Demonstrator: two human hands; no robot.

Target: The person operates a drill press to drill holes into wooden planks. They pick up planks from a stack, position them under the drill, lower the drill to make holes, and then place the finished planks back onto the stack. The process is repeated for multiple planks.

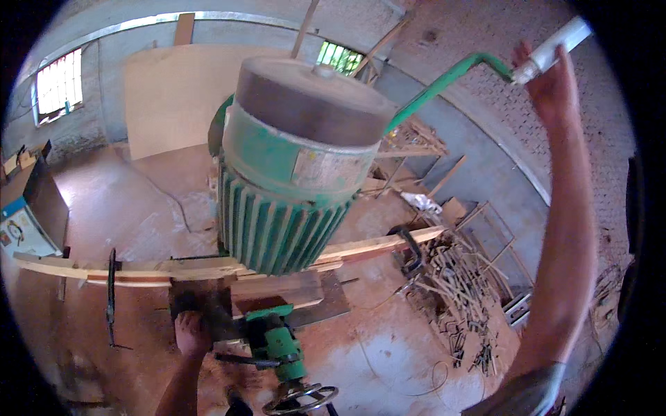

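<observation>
The left hand (192, 334) is at the dark surface (216, 305); I cannot tell if its fingers pinch. At its right lies a wooden block (281, 291), then the green motor (284, 229). The right hand (553, 83) has fingers around the white handle (573, 35).

Lg tan panel (170, 97) by grey wall (112, 80), barred window (60, 87) nr L, scrap-wood pile (451, 284) on flr (388, 353) R.

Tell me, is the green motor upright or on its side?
Upright: the green motor has its dark cap on top and its ribbed casing below, leaning a little in this view.
</observation>
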